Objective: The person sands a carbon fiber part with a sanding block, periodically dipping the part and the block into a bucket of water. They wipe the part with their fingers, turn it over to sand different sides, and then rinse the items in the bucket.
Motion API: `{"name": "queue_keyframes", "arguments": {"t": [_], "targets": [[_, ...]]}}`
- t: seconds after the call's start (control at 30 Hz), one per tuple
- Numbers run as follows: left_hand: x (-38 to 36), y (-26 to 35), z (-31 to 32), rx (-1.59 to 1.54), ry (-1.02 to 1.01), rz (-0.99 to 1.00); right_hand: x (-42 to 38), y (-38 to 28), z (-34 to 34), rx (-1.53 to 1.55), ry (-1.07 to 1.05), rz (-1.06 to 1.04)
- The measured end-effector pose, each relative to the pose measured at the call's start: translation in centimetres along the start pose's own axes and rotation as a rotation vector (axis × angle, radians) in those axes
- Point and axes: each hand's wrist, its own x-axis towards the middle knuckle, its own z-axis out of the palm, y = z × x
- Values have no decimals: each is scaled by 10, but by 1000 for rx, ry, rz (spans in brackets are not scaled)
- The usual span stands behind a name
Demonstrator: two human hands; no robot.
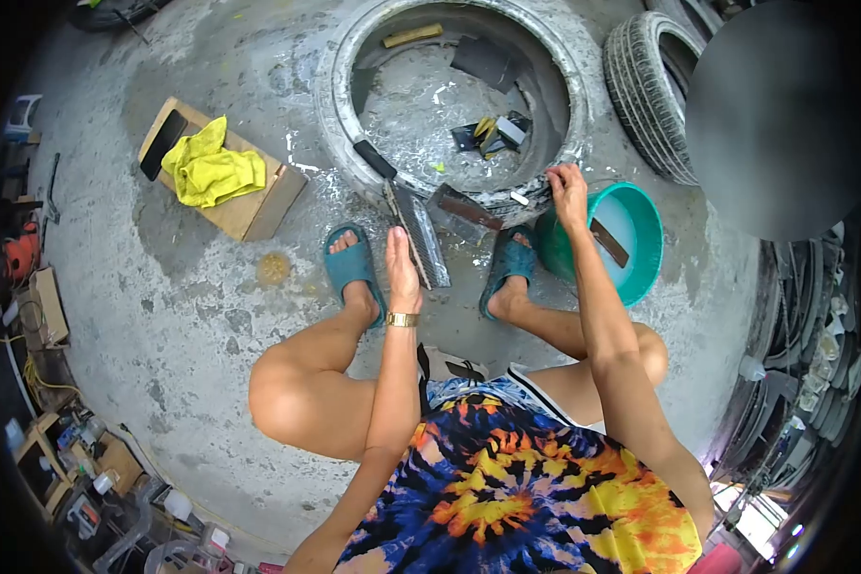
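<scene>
My left hand (404,273), with a gold watch at the wrist, has its fingers straight and together, flat along the edge of a dark, glossy flat panel (425,239). That panel stands tilted between my feet, close to the tire's near side. My right hand (569,198) is at the near right rim of a large tire (340,91) lying on its side. Its fingertips are pinched together; what they hold, if anything, is too small to tell. Between the hands, a second dark piece (459,212) leans at the tire. A small white block (518,198) rests on the rim.
A green bucket (652,225) of water with a brown strip (609,243) in it stands right. Left is a cardboard box (263,215) bearing a yellow cloth (210,167). Dark scraps (493,134) lie inside the tire ring. Another tire (636,96) stands far right.
</scene>
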Motion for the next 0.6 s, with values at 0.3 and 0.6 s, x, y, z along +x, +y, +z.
{"name": "queue_keyframes", "arguments": {"t": [0.3,0.6], "targets": [[10,-14,-13,-15,-19,-23,-53,-119,16,83,-130,-318],[-3,-13,-9,-82,-153,14,-75,-143,48,-38,-203,-370]]}}
